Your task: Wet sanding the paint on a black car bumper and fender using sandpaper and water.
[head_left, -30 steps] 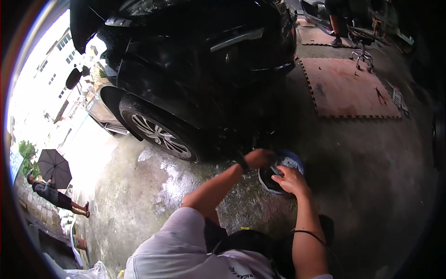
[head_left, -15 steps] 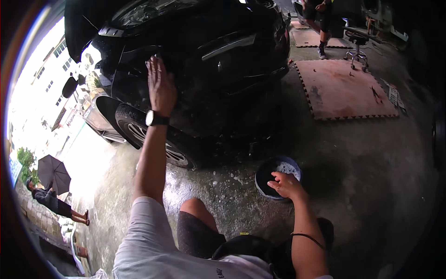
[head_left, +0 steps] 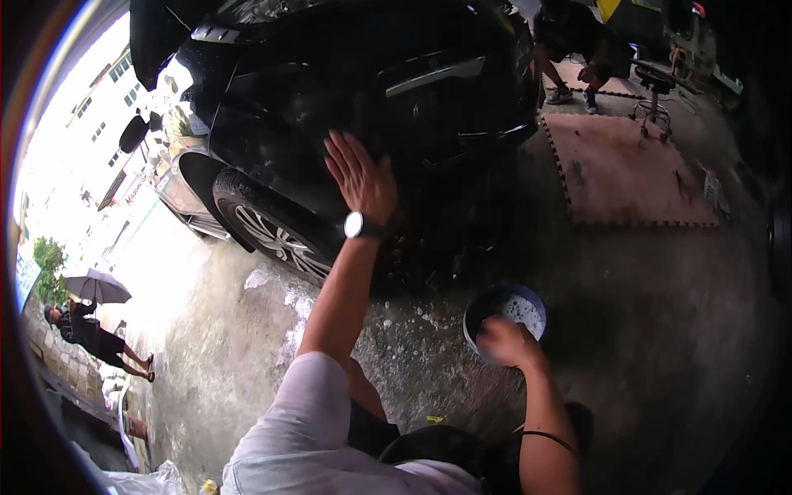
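Note:
A black car (head_left: pixel 322 91) fills the upper middle, its glossy corner and bumper towards me. My left hand (head_left: pixel 363 180), with a watch on the wrist, lies flat against the lower bodywork, fingers stretched out and holding nothing I can see. To its left is the car's wheel (head_left: pixel 276 235) with silver spokes. On the wet floor stands a round dark blue bucket (head_left: pixel 542 307) with white suds (head_left: pixel 525 312) inside. My right hand (head_left: pixel 513 342) is over the bucket's near side; its fingers are smeared by motion, so their grip is hidden.
Pinkish foam mats (head_left: pixel 619 194) lie to the right, with a wheeled stool (head_left: pixel 656 82) by their far end. A person (head_left: pixel 569 41) in dark clothes bends or crouches there. At far left another person (head_left: pixel 87 330) holds a grey umbrella (head_left: pixel 99 286). Foam spots the concrete.
My left hand has slid right and lower along the car. My right hand has dipped lower at the bucket. The person by the mats has come down lower. The umbrella has tilted.

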Tool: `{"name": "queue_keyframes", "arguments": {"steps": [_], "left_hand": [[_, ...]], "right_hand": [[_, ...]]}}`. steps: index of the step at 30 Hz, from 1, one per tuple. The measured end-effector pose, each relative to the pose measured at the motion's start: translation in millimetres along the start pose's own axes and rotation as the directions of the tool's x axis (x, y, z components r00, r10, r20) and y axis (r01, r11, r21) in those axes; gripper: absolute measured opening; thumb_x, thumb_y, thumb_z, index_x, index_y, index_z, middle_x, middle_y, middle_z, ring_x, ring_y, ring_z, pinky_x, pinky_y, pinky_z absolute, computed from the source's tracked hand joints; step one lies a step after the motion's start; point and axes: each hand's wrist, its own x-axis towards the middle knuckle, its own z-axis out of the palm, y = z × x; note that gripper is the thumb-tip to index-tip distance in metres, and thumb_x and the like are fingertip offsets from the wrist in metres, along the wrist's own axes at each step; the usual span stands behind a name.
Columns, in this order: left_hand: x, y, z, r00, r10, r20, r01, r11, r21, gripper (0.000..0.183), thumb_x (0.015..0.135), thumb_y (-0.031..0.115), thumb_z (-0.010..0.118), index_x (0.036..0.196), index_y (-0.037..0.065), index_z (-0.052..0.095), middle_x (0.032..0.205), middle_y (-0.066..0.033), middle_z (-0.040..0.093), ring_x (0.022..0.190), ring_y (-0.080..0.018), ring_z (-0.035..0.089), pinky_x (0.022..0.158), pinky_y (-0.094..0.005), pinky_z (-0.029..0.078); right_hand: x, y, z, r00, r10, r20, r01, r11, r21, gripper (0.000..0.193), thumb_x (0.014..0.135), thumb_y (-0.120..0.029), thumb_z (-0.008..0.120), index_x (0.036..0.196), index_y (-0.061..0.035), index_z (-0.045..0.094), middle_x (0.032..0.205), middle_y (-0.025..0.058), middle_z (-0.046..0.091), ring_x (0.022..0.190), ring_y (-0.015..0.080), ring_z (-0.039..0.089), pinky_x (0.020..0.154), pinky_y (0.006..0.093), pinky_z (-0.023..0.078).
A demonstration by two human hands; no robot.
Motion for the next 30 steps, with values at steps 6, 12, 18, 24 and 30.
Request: {"name": "queue_keyframes", "arguments": {"steps": [6, 12, 18, 24, 30], "left_hand": [[-42, 29, 22, 0.993, -0.013, 0.115, 0.023, 0.996, -0.09, 0.089, 0.089, 0.039, 0.064, 0.149, -0.013, 0.023, 0.159, -0.0342, 0.014, 0.149, -0.0483, 0.01, 0.12, -0.0559, 0.013], [-28, 17, 3, 0.999, 0.036, 0.011, -0.034, 0.993, -0.11, 0.09, 0.087, 0.037, 0.069, 0.149, -0.011, 0.026, 0.158, -0.0334, 0.019, 0.148, -0.0475, 0.018, 0.12, -0.0525, 0.018], [-36, -1, -14, 0.998, 0.049, -0.044, -0.053, 0.993, -0.105, 0.075, 0.085, 0.026, 0.072, 0.148, 0.001, 0.04, 0.157, -0.0218, 0.033, 0.146, -0.0403, 0.027, 0.117, -0.05, 0.026], [-33, -25, -24, 0.979, -0.09, -0.181, 0.066, 0.989, -0.134, 0.065, 0.079, 0.015, 0.076, 0.137, 0.003, 0.048, 0.135, -0.0193, 0.051, 0.121, -0.0356, 0.051, 0.105, -0.0463, 0.04], [-39, 1, -22, 0.917, -0.398, -0.007, 0.36, 0.839, -0.409, 0.064, 0.074, 0.006, 0.079, 0.13, 0.002, 0.047, 0.119, -0.0199, 0.054, 0.1, -0.0353, 0.059, 0.083, -0.0425, 0.051]], "right_hand": [[6, 18, 2, 1.0, 0.018, 0.004, -0.018, 0.999, -0.032, 0.057, 0.086, -0.042, 0.072, 0.131, -0.0077, 0.062, 0.118, 0.0175, 0.069, 0.107, 0.032, 0.068, 0.092, 0.0396, 0.053], [8, 8, 4, 0.998, 0.049, 0.035, -0.047, 0.997, -0.054, 0.058, 0.086, -0.042, 0.07, 0.132, -0.0085, 0.061, 0.121, 0.0177, 0.068, 0.11, 0.0343, 0.066, 0.094, 0.0411, 0.052], [18, 14, 8, 1.0, -0.005, 0.023, 0.004, 0.999, 0.042, 0.056, 0.086, -0.042, 0.071, 0.132, -0.0097, 0.062, 0.118, 0.017, 0.069, 0.108, 0.0343, 0.066, 0.091, 0.0405, 0.053], [19, 1, 14, 0.998, -0.055, 0.032, 0.055, 0.998, -0.006, 0.057, 0.086, -0.044, 0.072, 0.13, -0.0081, 0.062, 0.115, 0.0177, 0.07, 0.106, 0.035, 0.067, 0.09, 0.041, 0.053], [24, 2, 19, 0.999, -0.017, 0.044, 0.019, 0.999, -0.037, 0.06, 0.087, -0.045, 0.07, 0.133, -0.0078, 0.059, 0.122, 0.0191, 0.067, 0.112, 0.0335, 0.065, 0.095, 0.0403, 0.051]]}}
